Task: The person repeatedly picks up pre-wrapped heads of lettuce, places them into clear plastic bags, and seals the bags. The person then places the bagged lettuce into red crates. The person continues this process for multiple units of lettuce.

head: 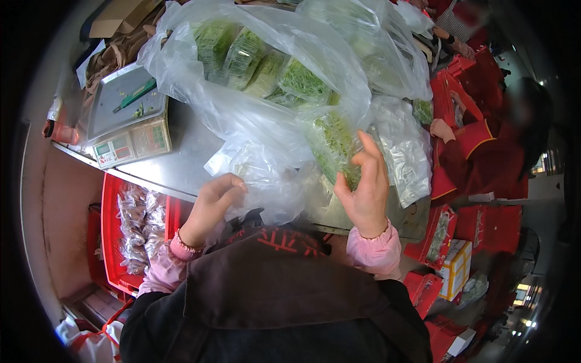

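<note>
My right hand (366,181) is on the near right side of a clear-wrapped pack of leafy greens (333,140), thumb and fingers around its lower end. My left hand (213,204) is at the near table edge, fingers curled beside a crumpled clear plastic bag (268,181); whether it pinches the film cannot be made out. Beyond both hands a large translucent plastic bag (218,113) lies with its mouth spread, several wrapped packs of greens (302,81) inside it.
A weighing scale (129,100) with a green-handled cutter (136,94) on its pan stands at the left. Flat plastic bags (404,154) lie at the right. Below the left edge is a red crate (109,227) of bagged goods. A co-worker (490,154) is at the right among red crates.
</note>
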